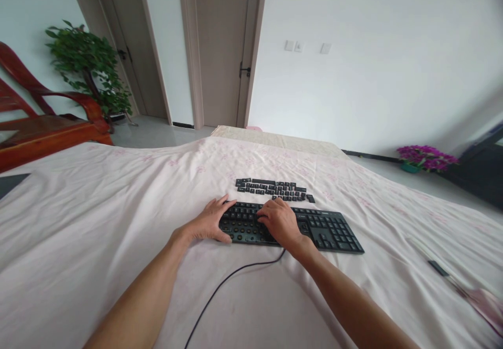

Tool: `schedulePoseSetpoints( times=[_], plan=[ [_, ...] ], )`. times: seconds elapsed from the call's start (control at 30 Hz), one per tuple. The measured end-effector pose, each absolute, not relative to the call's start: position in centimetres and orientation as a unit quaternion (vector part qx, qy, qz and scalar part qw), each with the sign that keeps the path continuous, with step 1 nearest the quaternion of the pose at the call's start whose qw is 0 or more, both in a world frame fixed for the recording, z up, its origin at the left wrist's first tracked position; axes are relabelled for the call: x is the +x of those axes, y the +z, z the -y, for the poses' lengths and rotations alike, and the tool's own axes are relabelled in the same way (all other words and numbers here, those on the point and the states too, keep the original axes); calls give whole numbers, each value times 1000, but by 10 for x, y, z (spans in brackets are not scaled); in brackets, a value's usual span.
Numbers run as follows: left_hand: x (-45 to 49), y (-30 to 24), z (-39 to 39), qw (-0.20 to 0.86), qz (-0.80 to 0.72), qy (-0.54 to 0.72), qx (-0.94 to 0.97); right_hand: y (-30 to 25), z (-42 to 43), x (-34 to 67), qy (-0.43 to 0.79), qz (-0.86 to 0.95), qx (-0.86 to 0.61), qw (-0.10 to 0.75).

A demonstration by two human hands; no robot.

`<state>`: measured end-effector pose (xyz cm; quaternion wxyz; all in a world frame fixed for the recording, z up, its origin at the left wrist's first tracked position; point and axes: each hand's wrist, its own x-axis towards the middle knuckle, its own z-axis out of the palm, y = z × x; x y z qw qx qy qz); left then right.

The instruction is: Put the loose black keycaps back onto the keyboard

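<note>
A black computer keyboard [334, 231] lies on the cloth, with the caps off several keys in its lower left part, where bare sockets show. My left hand [209, 220] grips its left end, fingers at the far edge and thumb at the near edge. Over the middle of the keys is my right hand [280, 220], its fingers curled down and pressed together; whether a keycap is between the fingertips is hidden. Beyond the keyboard, loose black keycaps [271, 187] lie in rough rows, a long space bar [263, 181] among them.
A pale flowered cloth [129, 223] covers the surface in soft folds. The keyboard's black cable [231, 274] curves toward me. At the right lies a thin tool with a dark grip [438, 268]. A wooden chair [58, 123] stands at the left.
</note>
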<state>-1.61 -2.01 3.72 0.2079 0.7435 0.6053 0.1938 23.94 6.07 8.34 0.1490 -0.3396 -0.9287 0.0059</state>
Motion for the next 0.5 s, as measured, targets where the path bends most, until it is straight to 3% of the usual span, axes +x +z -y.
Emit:
schedulePoseSetpoints(
  times=[0.5],
  plan=[
    [-19, 32, 18, 217, -599, 204, 743, 80, -60, 228, -66, 941, -318, 96]
  ],
)
